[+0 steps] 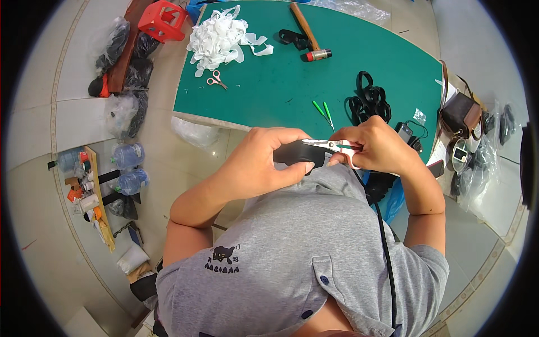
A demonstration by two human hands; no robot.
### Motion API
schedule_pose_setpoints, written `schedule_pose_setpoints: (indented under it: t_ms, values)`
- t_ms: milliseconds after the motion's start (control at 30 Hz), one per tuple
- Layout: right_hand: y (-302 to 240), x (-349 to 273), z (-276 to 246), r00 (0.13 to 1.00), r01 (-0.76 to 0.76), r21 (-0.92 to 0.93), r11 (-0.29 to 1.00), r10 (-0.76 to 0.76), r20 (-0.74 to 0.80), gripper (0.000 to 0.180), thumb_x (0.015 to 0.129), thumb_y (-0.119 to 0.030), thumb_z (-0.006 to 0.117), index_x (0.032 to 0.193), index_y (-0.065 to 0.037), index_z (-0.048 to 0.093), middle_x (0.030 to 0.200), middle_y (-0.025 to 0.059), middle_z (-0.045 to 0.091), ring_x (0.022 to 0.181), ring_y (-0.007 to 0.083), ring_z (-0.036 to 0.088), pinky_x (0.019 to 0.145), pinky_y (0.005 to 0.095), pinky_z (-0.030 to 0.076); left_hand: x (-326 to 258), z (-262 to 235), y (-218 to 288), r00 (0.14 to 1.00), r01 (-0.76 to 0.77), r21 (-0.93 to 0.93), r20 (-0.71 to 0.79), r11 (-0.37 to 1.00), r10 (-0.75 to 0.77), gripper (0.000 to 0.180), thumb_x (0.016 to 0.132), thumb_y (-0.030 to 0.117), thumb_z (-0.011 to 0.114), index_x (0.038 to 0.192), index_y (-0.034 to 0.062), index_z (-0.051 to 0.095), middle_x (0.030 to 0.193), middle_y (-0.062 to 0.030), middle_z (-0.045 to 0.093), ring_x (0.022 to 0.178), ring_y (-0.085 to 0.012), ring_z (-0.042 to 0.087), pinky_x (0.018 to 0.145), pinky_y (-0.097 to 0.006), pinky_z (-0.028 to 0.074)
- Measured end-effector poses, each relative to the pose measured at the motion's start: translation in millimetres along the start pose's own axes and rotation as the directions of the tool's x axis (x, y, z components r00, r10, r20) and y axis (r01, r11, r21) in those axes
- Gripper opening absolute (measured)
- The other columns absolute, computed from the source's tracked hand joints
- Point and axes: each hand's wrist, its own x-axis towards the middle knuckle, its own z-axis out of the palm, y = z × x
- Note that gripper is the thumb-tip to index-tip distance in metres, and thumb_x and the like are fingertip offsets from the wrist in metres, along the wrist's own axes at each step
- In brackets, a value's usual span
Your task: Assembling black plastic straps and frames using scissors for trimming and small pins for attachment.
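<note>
My left hand (pixel 255 160) is closed around a black curved piece (pixel 297 154), its thumb below and its fingers above. What that piece is I cannot make out. In my right hand (pixel 375 145) is a pair of scissors (pixel 331 145) with pale pink handles, my fingers through the loops. Its blades point left and lie across the top edge of the black piece, close to my left fingertips. Both hands are in front of my chest, just off the near edge of the green table (pixel 264 106).
On the table are a heap of white strips (pixel 222 39), small pink scissors (pixel 216 80), a hammer (pixel 309 33), a black strap (pixel 293 39), green-handled snips (pixel 324 112) and coiled black straps (pixel 369 100). A brown bag (pixel 461 114) hangs at the right. A black cable (pixel 384 241) runs down my shirt.
</note>
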Motion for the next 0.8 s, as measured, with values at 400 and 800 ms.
schedule_pose_setpoints:
  t_ms: [400,800]
  values:
    - [-0.9,-3.3,-1.8,0.998,-0.062,-0.025,0.998,0.062,0.004,0.025,0.068,-0.015,0.075,0.087,-0.001,0.067,0.046,0.0085,0.046,0.041,0.0248,0.05,0.043,0.0322,0.035,-1.9,-4.0,2.4,0.999,0.042,0.008,0.013,0.999,-0.042,0.025,0.077,0.004,0.069,0.101,-0.0031,0.064,0.087,-0.0037,0.066,0.08,-0.0075,0.059,0.073,-0.023,0.047]
    - [0.3,-2.1,0.8,1.0,-0.024,-0.022,0.999,0.024,-0.007,0.023,0.065,-0.005,0.068,0.088,-0.002,0.067,0.047,0.0091,0.047,0.042,0.0253,0.052,0.044,0.0333,0.037,-3.9,-2.7,4.6,0.999,0.037,-0.002,0.027,0.999,-0.037,0.027,0.076,0.004,0.068,0.102,-0.0034,0.064,0.089,-0.0056,0.067,0.081,-0.0089,0.061,0.074,-0.024,0.049]
